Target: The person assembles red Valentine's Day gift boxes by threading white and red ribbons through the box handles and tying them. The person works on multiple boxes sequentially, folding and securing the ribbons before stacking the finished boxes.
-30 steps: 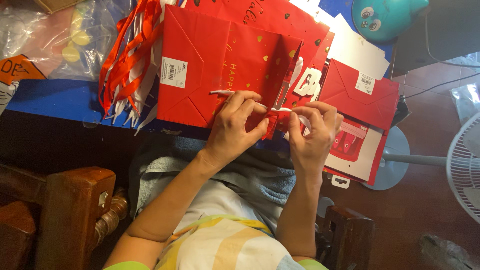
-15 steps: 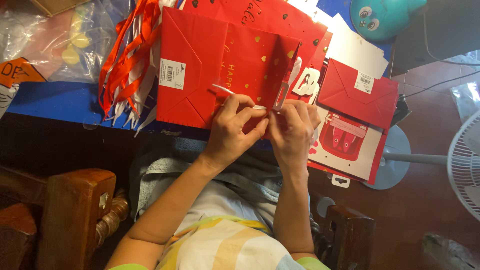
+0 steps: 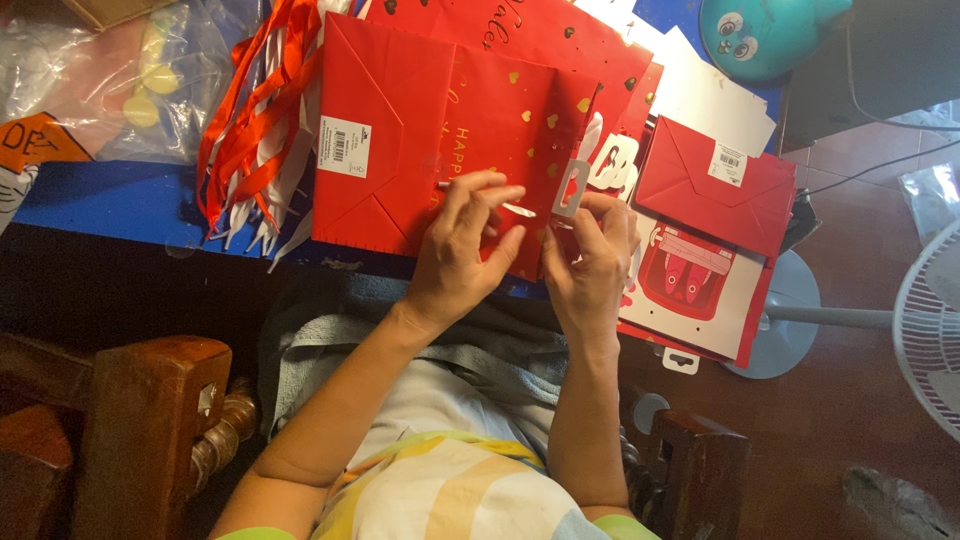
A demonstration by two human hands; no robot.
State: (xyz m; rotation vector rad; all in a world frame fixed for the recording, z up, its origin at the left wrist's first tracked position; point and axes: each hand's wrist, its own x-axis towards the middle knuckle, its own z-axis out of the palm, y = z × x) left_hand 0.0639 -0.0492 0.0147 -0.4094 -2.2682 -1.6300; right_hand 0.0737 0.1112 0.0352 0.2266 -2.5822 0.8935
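Lying flat on the blue table (image 3: 90,195), the red gift bag (image 3: 450,130) shows gold hearts; left hand (image 3: 465,250) pinches a thin white strip (image 3: 515,209), right hand (image 3: 590,265) curls its fingers onto the bag's edge.

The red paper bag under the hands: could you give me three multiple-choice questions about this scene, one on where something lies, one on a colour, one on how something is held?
1. Where is the bundle of red and white ribbons?
A. left of the red paper bag
B. on the floor by the fan
C. in the lap

2. What colour is the tabletop?
A. green
B. blue
C. yellow

3. How is the thin white strip held?
A. lying loose, untouched
B. taped to the chair
C. pinched in the left hand, with the right hand close beside it

Answers:
1. A, the ribbons spread out just past the bag's left edge in the picture.
2. B, bare blue shows beside the ribbons.
3. C, the left fingers close on the strip over the bag.
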